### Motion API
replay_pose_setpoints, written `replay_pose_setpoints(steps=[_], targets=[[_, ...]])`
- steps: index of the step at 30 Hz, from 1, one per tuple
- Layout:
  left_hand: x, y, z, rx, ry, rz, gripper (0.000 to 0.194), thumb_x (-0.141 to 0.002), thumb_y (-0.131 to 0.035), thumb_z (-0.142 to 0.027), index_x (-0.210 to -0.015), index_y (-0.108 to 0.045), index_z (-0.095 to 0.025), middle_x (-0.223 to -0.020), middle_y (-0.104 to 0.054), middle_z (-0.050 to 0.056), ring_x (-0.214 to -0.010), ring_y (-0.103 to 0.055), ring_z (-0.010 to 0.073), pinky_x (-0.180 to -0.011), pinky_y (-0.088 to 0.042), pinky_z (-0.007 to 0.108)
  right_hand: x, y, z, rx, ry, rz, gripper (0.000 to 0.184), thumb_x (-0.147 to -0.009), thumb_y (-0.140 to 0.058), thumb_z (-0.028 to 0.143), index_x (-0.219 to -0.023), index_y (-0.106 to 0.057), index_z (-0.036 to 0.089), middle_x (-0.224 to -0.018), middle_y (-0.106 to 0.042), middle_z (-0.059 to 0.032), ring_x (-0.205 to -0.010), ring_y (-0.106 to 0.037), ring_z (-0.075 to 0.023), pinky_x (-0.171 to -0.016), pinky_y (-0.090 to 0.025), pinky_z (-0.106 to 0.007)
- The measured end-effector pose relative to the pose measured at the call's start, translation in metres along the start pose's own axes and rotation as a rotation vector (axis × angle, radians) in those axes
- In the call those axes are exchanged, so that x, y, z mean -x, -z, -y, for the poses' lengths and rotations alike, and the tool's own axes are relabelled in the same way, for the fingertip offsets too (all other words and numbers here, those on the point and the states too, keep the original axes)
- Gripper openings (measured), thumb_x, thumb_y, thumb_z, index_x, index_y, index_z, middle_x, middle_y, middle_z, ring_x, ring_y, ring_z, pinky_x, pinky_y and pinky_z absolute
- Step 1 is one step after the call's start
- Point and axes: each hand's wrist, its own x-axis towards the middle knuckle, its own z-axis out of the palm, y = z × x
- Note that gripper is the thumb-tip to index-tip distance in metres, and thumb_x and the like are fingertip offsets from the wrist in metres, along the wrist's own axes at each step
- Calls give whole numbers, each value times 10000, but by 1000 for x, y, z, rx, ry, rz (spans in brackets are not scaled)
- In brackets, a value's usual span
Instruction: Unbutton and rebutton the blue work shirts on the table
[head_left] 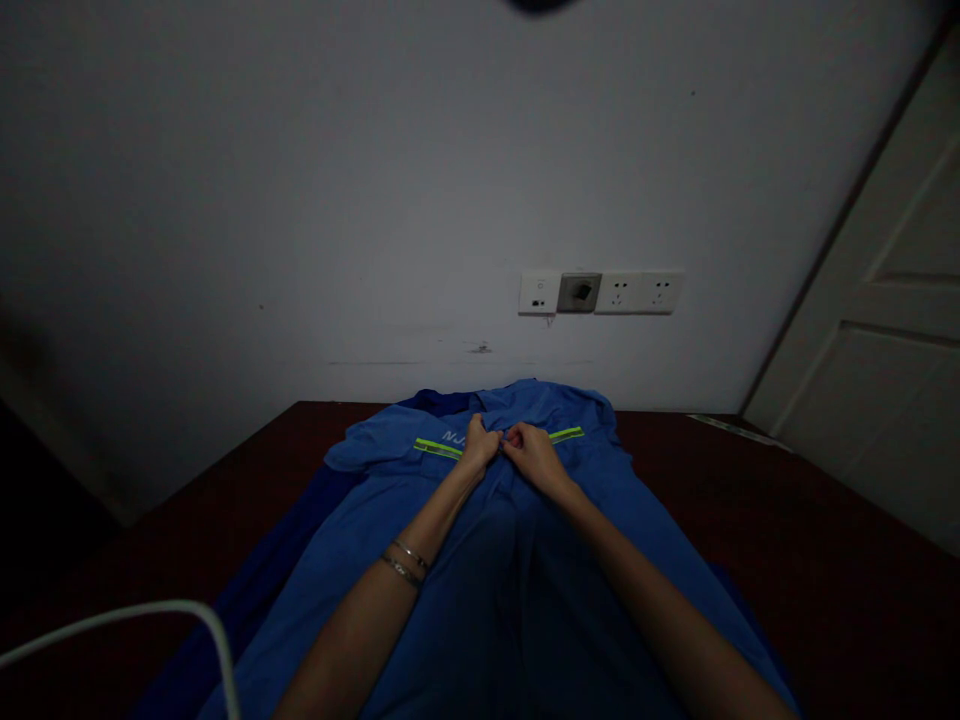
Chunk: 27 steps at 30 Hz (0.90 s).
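Note:
A blue work jacket (pixel 420 560) with yellow-green reflective stripes across the chest lies flat on a dark brown table (pixel 787 530), collar toward the wall. Both my arms reach out over it. My left hand (pixel 480 442) and my right hand (pixel 531 450) meet at the jacket's front opening just below the collar, fingers pinched on the cloth edges between the two stripes. Two thin bracelets (pixel 405 562) circle my left wrist. What sits between my fingertips is too small to make out.
A white cable (pixel 187 615) arcs over the table's near left corner. On the grey wall behind the table is a row of sockets and switches (pixel 600 292). A white door (pixel 885 330) stands at the right.

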Motion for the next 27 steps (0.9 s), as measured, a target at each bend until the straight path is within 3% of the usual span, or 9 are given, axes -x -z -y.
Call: replay_pose_setpoints(steps=[4,7,11,13,16,17,21,27], targets=[[0,1,-5,-164,-144,-28,297,-585,-611,-11,-849,-526,-118,-669,-516,-15,-613,-496,87,-600,-418,182,-2,4,-1,0,3,33,69,-697,-521,184,-660,-566,146,-610,-605,-32,-563,-563,-126,-535,-402,-205],[0,3,-11,-305,-238,25,310,-572,-644,-33,-845,-531,-125,-603,-484,-49,-550,-467,71,-568,-408,175,-4,7,-2,-86,-87,105,82,-695,-523,202,-639,-553,150,-567,-593,-22,-443,-537,-117,-435,-397,-205],[-2,19,-28,-312,-82,278,240,-668,-627,-167,-884,-534,-123,-496,-488,-60,-440,-475,79,-479,-412,188,-6,5,-5,-361,-347,148,43,-674,-546,192,-658,-537,153,-525,-576,0,-404,-534,-118,-343,-404,-194],[-4,33,-40,-370,-22,324,161,-712,-590,-250,-793,-564,-113,-472,-521,-27,-418,-496,93,-443,-403,189,-7,3,-7,-487,-410,135,44,-664,-556,182,-653,-525,153,-524,-570,1,-478,-574,-136,-349,-437,-193],[-6,51,-55,-556,-145,170,223,-682,-613,-313,-594,-581,-111,-442,-539,9,-358,-463,80,-391,-357,171,-8,-1,-10,-592,-408,110,62,-662,-563,195,-664,-519,151,-537,-563,0,-548,-598,-157,-347,-466,-207],[-5,53,-57,-588,-171,172,259,-670,-620,-339,-553,-582,-111,-437,-544,19,-344,-454,78,-379,-347,171,-8,-2,-10,-606,-401,101,68,-666,-563,202,-670,-519,150,-540,-560,0,-547,-596,-156,-343,-472,-213],[0,43,-52,-571,-73,405,413,-681,-574,-466,-499,-588,-96,-431,-563,58,-333,-467,96,-366,-370,190,-5,-6,-6,-620,-348,47,75,-685,-551,210,-705,-518,146,-566,-546,4,-560,-589,-142,-344,-481,-205],[6,30,-44,-428,31,377,383,-697,-585,-422,-511,-550,-89,-410,-539,26,-333,-472,73,-386,-398,172,-1,-7,-1,-543,-258,26,92,-710,-528,241,-753,-512,161,-591,-533,13,-491,-539,-109,-349,-475,-199]])
